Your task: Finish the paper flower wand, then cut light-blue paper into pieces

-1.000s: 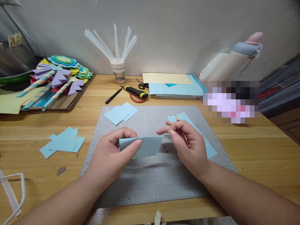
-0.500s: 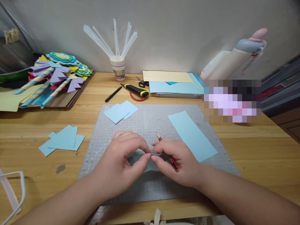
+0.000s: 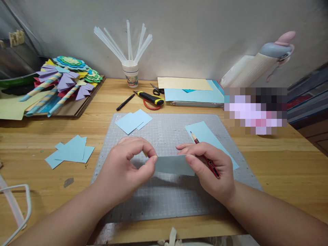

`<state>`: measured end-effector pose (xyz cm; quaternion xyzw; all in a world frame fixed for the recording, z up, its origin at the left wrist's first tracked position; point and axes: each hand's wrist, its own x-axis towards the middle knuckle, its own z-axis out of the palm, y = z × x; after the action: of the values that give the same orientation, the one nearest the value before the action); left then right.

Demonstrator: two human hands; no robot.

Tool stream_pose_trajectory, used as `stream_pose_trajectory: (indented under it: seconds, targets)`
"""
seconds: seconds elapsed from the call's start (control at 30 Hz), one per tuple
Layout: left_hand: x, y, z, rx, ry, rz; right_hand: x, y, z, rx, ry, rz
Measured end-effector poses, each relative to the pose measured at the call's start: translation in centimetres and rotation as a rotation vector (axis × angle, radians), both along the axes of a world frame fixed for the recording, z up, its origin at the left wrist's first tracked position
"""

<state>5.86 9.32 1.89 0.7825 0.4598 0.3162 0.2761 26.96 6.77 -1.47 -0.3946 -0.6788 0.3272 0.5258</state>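
Note:
Between my hands a small piece of light blue paper [image 3: 174,165] is held up above the grey cutting mat [image 3: 143,205], its upper edge looking like a fold. My left hand [image 3: 132,164] pinches its left upper corner between thumb and forefinger. At the right upper corner, my right hand [image 3: 212,171] grips the same paper with its thumb and fingers. A red and black pencil [image 3: 211,166] is also tucked in the right hand, its tip pointing up and left. Behind that hand lies a longer light blue paper strip [image 3: 205,131], partly covered.
Light blue paper pieces lie on the mat [image 3: 129,123] and on the table at left [image 3: 73,148]. Behind are a black pen [image 3: 125,102], a yellow and black utility knife [image 3: 151,98], scissors [image 3: 155,90], a cup of white strips [image 3: 131,75] and paper flowers [image 3: 65,80].
My hands have moved apart along the paper's upper edge, the right one going right and the left one slightly left. More of the paper now shows between them. The pencil moved with the right hand.

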Motion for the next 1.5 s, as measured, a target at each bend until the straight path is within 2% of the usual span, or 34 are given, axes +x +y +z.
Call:
stream_pose_trajectory:
  seconds: [0.1,0.2,0.27,0.3,0.33,0.4,0.47,0.53,0.6,0.7,0.87,1.0,1.1,1.2,1.27,1.37,1.43,1.5]
  targets:
    - [-0.2,0.3,0.0,-0.072,-0.004,0.088,0.3,0.2,-0.3,-0.063,0.061,-0.08]
    - [-0.5,0.7,-0.2,-0.129,0.024,0.244,0.5,0.8,-0.2,-0.119,0.089,-0.207]
    - [-0.6,0.9,-0.3,-0.122,0.029,0.333,0.6,1.3,-0.1,-0.141,0.108,-0.279]
    - [-0.6,0.9,-0.4,-0.093,0.014,0.336,0.6,1.6,-0.1,-0.156,0.116,-0.287]
    - [-0.6,0.8,-0.4,-0.038,-0.007,0.299,0.5,1.8,-0.1,-0.185,0.122,-0.274]
    - [-0.4,0.5,-0.5,0.119,-0.004,0.126,0.3,2.1,-0.3,-0.294,0.139,-0.216]
    - [-0.1,0.0,-0.7,0.26,0.103,-0.078,-0.1,2.2,-0.5,-0.443,0.173,-0.15]
    - [0.1,-0.2,-0.9,0.331,0.242,-0.213,-0.4,2.1,-0.6,-0.565,0.221,-0.1]
    - [0.1,-0.3,-1.1,0.345,0.296,-0.267,-0.6,2.0,-0.7,-0.617,0.239,-0.064]
    - [0.1,-0.1,-1.4,0.329,0.247,-0.28,-0.7,1.8,-0.7,-0.6,0.17,-0.04]
    - [0.4,-0.3,-1.6,0.222,0.199,-0.285,-0.7,1.7,-0.8,-0.608,0.162,-0.017]
    - [0.8,-0.5,-2.0,-0.021,0.097,-0.272,-0.8,1.7,-0.9,-0.65,0.256,-0.011]
    - [0.9,-0.3,-2.4,-0.11,0.057,-0.177,-0.9,1.8,-0.8,-0.666,0.366,0.038]
    - [0.9,0.1,-2.6,-0.143,0.036,-0.004,-1.2,1.8,-0.7,-0.64,0.408,0.084]
    - [0.9,0.3,-2.6,-0.201,-0.047,0.091,-1.3,1.8,-0.7,-0.599,0.353,0.061]
    - [0.8,0.3,-2.3,-0.37,-0.182,0.12,-1.2,2.0,-1.0,-0.531,0.201,-0.05]
    - [0.7,0.3,-2.2,-0.452,-0.155,0.103,-0.7,2.4,-1.2,-0.498,0.087,-0.089]
    - [0.4,0.4,-2.4,-0.453,-0.046,0.117,-0.2,2.9,-1.3,-0.472,-0.058,-0.082]
